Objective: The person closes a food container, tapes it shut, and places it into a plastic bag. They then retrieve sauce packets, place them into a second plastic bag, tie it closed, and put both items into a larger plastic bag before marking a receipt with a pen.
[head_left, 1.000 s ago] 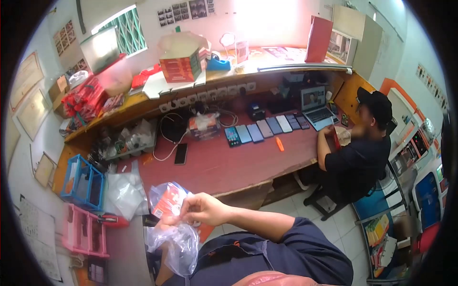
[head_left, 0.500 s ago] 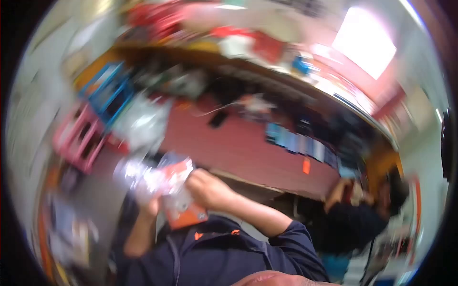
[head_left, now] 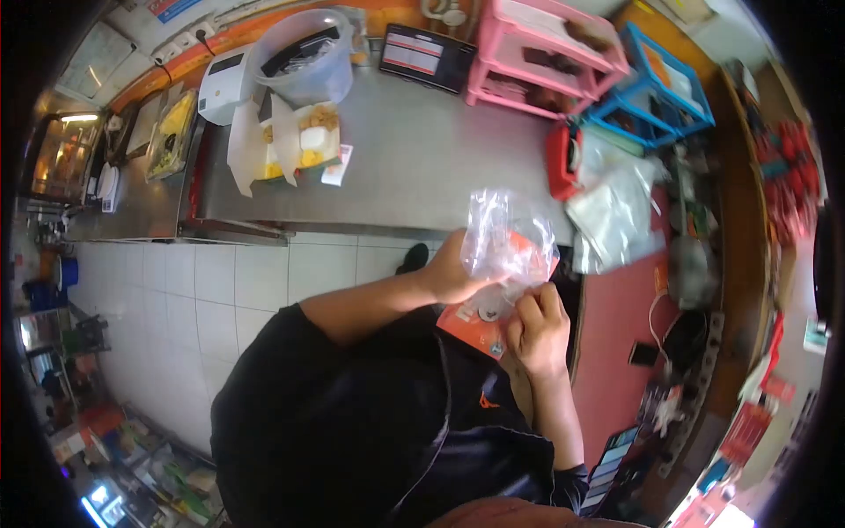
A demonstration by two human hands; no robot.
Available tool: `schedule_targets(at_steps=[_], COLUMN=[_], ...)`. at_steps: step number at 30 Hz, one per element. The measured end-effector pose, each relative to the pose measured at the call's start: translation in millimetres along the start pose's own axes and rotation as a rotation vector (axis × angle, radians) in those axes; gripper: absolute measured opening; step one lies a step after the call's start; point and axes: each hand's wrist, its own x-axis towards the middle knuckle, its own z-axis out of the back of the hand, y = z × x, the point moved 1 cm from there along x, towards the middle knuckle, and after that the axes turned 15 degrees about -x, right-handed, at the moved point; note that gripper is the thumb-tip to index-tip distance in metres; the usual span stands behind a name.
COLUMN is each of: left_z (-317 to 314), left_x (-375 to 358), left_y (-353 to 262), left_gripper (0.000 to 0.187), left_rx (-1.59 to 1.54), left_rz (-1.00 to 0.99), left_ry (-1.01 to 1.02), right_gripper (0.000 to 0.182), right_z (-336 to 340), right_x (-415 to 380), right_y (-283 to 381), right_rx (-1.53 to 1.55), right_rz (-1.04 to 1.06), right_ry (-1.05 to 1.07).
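Observation:
In front of my chest a clear plastic bag (head_left: 489, 233) hangs between both hands, its crinkled top standing up. An orange printed box (head_left: 471, 333) shows through or below the bag, tilted, with a round pale mark on it. My left hand (head_left: 451, 268) is closed around the bag at its left side. My right hand (head_left: 539, 330) has curled fingers pinching the gathered plastic on the right, just above the box's corner.
An open takeaway box of food (head_left: 304, 145) and a paper slip (head_left: 337, 165) lie on the steel counter (head_left: 409, 158). Pink (head_left: 546, 57) and blue (head_left: 647, 97) racks, a red object (head_left: 562, 158) and loose plastic bags (head_left: 612, 207) stand at the right. A phone (head_left: 642, 354) rests on the red tabletop (head_left: 607, 352).
My view has swung left from the red table towards the steel counter and tiled floor. Both hands keep the bag and orange box; the other person has left view.

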Motion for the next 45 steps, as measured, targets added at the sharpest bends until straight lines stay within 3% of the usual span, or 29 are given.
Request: schedule_targets(at_steps=[2, 5, 8, 10, 12, 14, 17, 19, 22, 24, 25, 32, 35, 38, 40, 41, 44, 45], left_z=[45.5, 106.4, 157.7, 186.6, 204.7, 245.5, 271.3, 275.8, 280.4, 282.3, 282.1, 286.4, 287.3, 278.3, 257.6, 246.7, 203.8, 184.6], left_x=[23.8, 58.6, 76.8, 89.5, 91.0, 62.0, 26.6, 20.2, 25.8, 31.0, 33.6, 46.9, 57.2, 70.5, 58.7, 38.6, 21.6, 17.1], left_y=[11.4, 27.0, 49.4, 66.4, 86.6, 125.8, 147.5, 144.8, 138.1, 135.0, 133.6, 131.5, 120.7, 98.3, 100.1, 123.1, 120.0, 112.0], left_gripper=[0.030, 0.028, 0.026, 0.026, 0.025, 0.022, 0.025, 0.026, 0.029, 0.031, 0.032, 0.032, 0.033, 0.036, 0.034, 0.031, 0.024, 0.023], left_rx=[-0.039, -0.046, -0.038, -0.089, -0.201, 0.053, -0.035, -0.153, -0.309, -0.386, -0.413, -0.490, -0.620, -0.740, -0.290, 0.184, 0.871, 0.766], left_rz=[-0.048, 0.077, 0.314, 0.334, 0.215, 0.361, 0.539, 0.582, 0.593, 0.591, 0.591, 0.679, 0.902, 1.100, 0.863, 0.553, -0.202, -0.204], left_ry=[-0.048, -0.072, -0.197, -0.298, -0.415, -0.335, -0.260, -0.240, -0.233, -0.232, -0.233, -0.239, -0.358, -0.483, -0.410, -0.283, -0.211, -0.261], right_gripper=[0.009, 0.010, 0.015, 0.014, 0.014, 0.015, 0.013, 0.003, 0.049, 0.069, 0.077, 0.085, 0.083, 0.080, 0.069, 0.064, 0.036, 0.026], right_z=[-37.7, -95.4, -156.2, -194.8, -225.3, -255.9, -302.8, -336.9, -399.3, -437.6, -448.5, -463.4, -461.6, -426.1, -382.8, -362.7, -274.9, -244.9], right_x=[49.4, 101.9, 143.9, 161.7, 175.5, 194.8, 248.4, 301.3, 359.2, 378.0, 385.8, 408.0, 408.2, 391.4, 363.5, 341.5, 251.7, 215.5], right_y=[-7.9, -31.6, -54.2, -74.4, -87.8, -97.0, -139.1, -146.7, -126.9, -114.4, -106.9, -94.5, -92.9, -94.9, -102.8, -111.8, -132.8, -135.2], right_rx=[-0.009, -0.082, -0.109, -0.063, -0.017, 0.019, 0.169, 0.249, 0.117, 0.061, 0.045, -0.044, -0.030, 0.173, 0.362, 0.440, 0.492, 0.521], right_rz=[0.066, 0.116, -0.063, -0.162, -0.237, -0.292, -0.478, -0.279, 0.044, 0.049, 0.014, -0.098, -0.086, -0.116, -0.142, -0.109, -0.034, 0.009], right_ry=[0.000, 0.064, 0.162, 0.232, 0.330, 0.442, 0.295, 0.216, 0.290, 0.261, 0.250, 0.192, 0.174, 0.215, 0.219, 0.183, 0.059, 0.032])
